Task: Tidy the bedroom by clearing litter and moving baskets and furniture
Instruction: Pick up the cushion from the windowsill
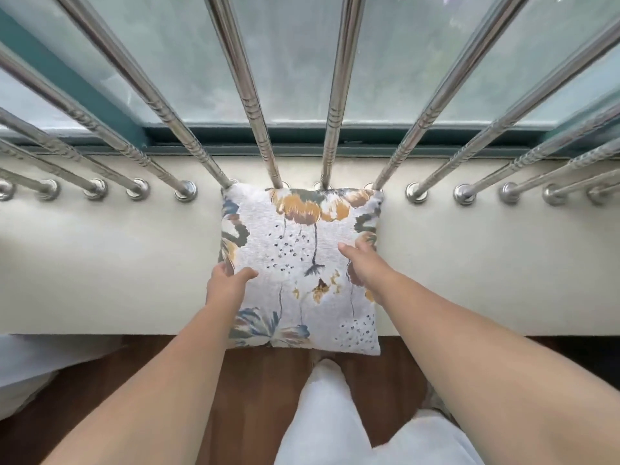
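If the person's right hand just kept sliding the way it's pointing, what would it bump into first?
The right hand grips the floral cushion and points toward the window. Going straight on, it would likely meet the metal bars behind the cushion's far edge first, though depth is hard to judge.
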`<control>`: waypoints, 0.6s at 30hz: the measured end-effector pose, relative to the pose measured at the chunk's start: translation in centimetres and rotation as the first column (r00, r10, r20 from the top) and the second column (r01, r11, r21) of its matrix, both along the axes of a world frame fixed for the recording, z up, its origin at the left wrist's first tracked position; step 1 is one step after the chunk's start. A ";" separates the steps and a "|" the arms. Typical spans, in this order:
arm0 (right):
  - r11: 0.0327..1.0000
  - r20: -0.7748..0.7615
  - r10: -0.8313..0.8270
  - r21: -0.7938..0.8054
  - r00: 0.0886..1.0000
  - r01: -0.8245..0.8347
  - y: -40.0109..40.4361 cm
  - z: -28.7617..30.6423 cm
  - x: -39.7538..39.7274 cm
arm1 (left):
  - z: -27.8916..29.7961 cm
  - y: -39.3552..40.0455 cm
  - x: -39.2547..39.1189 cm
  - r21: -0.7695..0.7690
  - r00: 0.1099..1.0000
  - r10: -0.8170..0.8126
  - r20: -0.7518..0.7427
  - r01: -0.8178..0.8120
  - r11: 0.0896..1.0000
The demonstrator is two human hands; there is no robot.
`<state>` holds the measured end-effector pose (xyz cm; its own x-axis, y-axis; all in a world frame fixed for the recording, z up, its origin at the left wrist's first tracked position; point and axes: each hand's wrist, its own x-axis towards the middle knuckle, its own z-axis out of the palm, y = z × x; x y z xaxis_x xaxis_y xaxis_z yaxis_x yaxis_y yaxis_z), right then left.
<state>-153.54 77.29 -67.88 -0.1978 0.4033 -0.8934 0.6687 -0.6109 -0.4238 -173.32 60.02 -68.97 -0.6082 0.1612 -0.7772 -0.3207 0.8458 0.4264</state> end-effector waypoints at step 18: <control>0.974 0.182 -0.217 -0.024 0.959 0.225 1.2 -8.6 1.7 | -7.3 1.4 -4.9 -0.049 0.990 -0.034 0.137 0.041 0.998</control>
